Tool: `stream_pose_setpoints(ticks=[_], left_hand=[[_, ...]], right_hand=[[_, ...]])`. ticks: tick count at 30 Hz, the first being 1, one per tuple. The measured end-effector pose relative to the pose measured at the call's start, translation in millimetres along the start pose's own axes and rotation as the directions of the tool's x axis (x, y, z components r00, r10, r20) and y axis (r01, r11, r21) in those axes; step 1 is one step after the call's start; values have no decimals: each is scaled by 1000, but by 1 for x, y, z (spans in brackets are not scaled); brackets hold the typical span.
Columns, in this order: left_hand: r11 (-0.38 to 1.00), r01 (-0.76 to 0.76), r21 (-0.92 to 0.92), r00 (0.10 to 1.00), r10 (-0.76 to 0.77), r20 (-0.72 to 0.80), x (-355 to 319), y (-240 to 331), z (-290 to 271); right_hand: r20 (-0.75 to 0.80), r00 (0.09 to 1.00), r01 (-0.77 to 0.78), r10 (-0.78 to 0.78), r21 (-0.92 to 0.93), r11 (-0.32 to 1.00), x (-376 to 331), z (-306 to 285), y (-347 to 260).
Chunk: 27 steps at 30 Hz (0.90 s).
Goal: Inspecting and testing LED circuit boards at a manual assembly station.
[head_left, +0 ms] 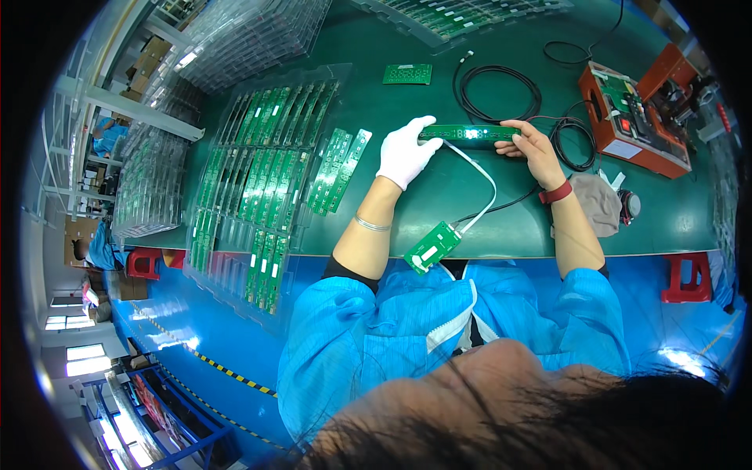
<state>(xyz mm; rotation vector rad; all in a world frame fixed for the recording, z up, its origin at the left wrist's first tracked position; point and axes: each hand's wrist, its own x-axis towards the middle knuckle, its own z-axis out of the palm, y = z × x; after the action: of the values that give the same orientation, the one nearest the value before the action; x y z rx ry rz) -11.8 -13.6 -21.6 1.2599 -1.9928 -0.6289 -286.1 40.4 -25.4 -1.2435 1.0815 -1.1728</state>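
A long narrow green circuit board (471, 134) with lit white display segments is held level between my hands above the green table. My left hand (407, 151), in a white glove, grips its left end between thumb and fingers. My bare right hand (533, 149) pinches the right end, fingers curled beneath it. From the board a white ribbon cable (492, 192) curves down to a smaller green circuit board (433, 247) at the table's near edge. Two loose long boards (338, 172) lie left of my gloved hand, beside a clear tray (301, 207) filled with similar boards.
Stacked clear trays (149, 188) stand at far left. A small green board (407, 74) and a coiled black cable (501, 92) lie beyond my hands. To the right are an orange test box (633, 129) and a grey cloth (593, 205). Another tray (462, 17) sits at the far edge.
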Motion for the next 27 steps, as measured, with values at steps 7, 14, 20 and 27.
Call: stream_pose_setpoints(ticks=[7, 14, 20, 27], left_hand=[[1000, 13, 1, 1000, -13, 5, 0, 1, 0], [1000, -14, 0, 1000, 14, -8, -1, 2, 1], [996, -6, 92, 1000, 3, 31, -5, 14, 3], [988, -71, 136, 997, 68, 32, -7, 11, 5]], right_hand=[[3, 1000, 5, -5, -4, 1000, 1, -1, 2], [-14, 1000, 0, 0, 20, 1000, 1, 0, 1], [-108, 994, 15, -22, -60, 998, 5, -3, 12], [-183, 981, 26, -69, -226, 974, 7, -5, 20]])
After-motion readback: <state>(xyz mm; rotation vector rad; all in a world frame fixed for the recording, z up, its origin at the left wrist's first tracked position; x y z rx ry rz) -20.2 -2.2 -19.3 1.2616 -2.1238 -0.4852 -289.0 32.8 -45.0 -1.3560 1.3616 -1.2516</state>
